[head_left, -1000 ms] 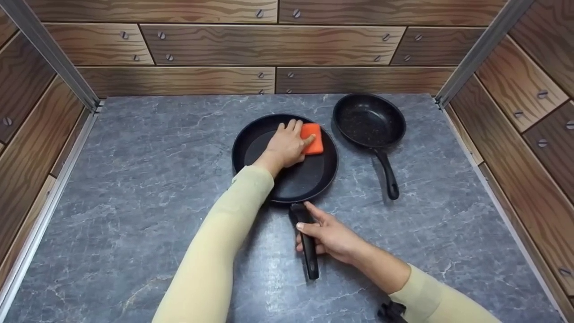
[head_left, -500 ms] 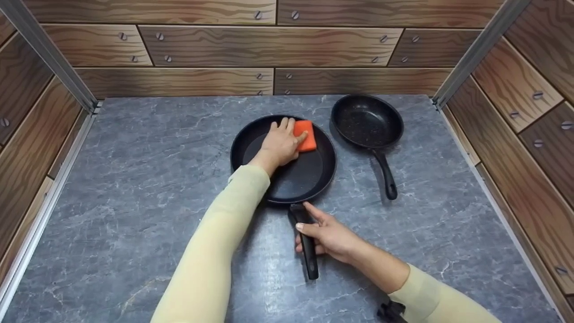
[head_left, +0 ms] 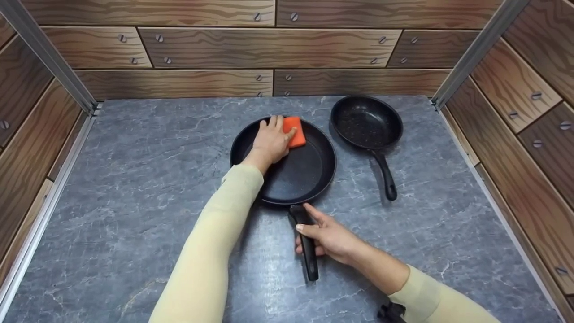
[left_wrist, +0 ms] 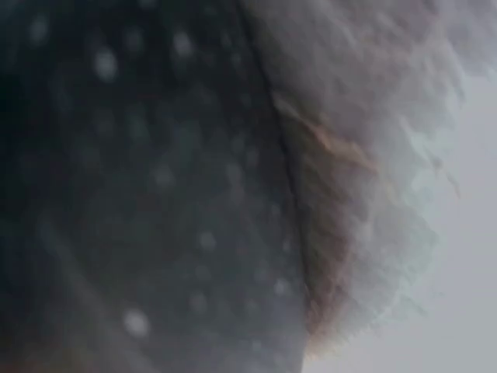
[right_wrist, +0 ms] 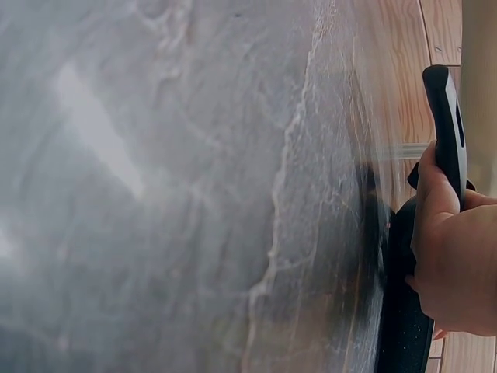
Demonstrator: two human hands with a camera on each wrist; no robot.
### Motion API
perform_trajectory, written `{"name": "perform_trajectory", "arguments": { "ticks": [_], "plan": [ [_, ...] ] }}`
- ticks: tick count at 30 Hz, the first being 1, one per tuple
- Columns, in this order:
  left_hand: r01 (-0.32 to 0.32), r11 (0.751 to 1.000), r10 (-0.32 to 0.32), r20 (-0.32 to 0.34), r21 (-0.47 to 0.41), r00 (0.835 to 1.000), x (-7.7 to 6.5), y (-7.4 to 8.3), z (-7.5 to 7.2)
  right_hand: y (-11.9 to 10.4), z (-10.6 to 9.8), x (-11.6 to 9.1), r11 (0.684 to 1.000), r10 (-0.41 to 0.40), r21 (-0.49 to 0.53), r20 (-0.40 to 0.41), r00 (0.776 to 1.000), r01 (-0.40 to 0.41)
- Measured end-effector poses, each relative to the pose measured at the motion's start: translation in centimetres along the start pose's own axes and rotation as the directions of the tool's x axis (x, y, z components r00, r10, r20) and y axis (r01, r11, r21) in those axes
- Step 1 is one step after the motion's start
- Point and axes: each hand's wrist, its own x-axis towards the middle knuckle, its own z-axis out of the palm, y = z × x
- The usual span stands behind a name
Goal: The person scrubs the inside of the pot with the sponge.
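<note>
Gripping the handle [head_left: 307, 246], our right hand [head_left: 334, 240] seems to steady the pan [head_left: 298, 179]; our left hand [head_left: 270, 142], fingers extended, presses the sponge [head_left: 298, 139] inside at the far side, perhaps for even pressure.

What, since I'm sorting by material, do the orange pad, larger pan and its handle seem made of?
Orange pad: perhaps foam sponge; matte, thick block. Larger pan: likely metal, nonstick-coated; dark, faintly speckled interior, low sheen. Handle: probably plastic; smooth, black, satin.

Open worktop [head_left: 134, 179] stretches along its left edge; toward the far right corner, a small pan [head_left: 370, 121] leaves only a narrow gap beside the large pan [head_left: 305, 175].
</note>
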Motion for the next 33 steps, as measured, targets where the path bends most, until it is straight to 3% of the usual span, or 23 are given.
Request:
{"name": "perform_trajectory", "arguments": {
  "ticks": [13, 33],
  "plan": [
    [0.04, 0.997, -0.041, 0.019, 0.059, 0.999, -0.9, -1.8, -0.2, -0.3, 0.2, -0.3, 1.0, -0.004, -0.002, 0.001, 1.0, 0.004],
    [0.091, 0.994, -0.092, 0.009, 0.063, 0.996, -2.8, -4.1, 0.0, -0.3, 0.2, -0.1, 1.0, 0.0, -0.015, -0.033, 0.999, -0.001]
  ]
}}
